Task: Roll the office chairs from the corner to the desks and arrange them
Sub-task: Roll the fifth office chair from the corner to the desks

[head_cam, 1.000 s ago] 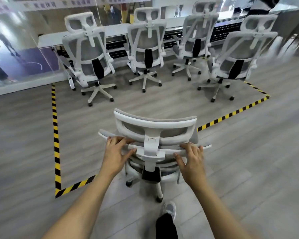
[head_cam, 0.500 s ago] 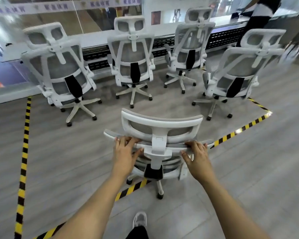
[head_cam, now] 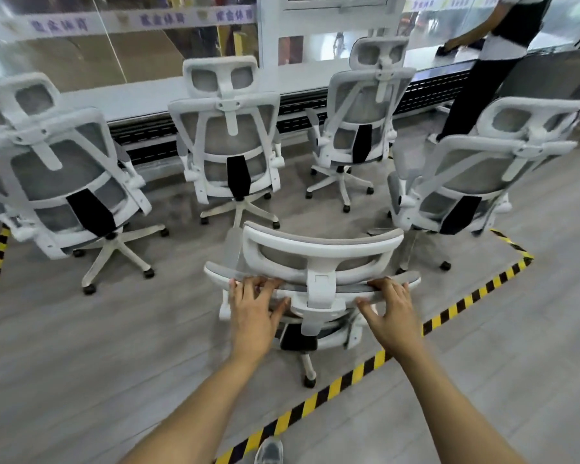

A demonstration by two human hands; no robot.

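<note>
- Head view, near centre: a white mesh office chair (head_cam: 318, 249) stands with its back to the camera, its base at the yellow-black floor tape (head_cam: 349, 375).
- Left grip (head_cam: 253, 309) and right grip (head_cam: 394, 316) each curl their fingers over the backrest's top edge, one on either side of the headrest post.
- Farther off: four matching chairs (head_cam: 228, 145) face the long white desk (head_cam: 131, 98), and a person (head_cam: 503, 35) stands at far right.

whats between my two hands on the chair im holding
In the head view, the white headrest bracket sits between the left hand and the right hand, at the middle of the office chair's backrest top edge.
</note>
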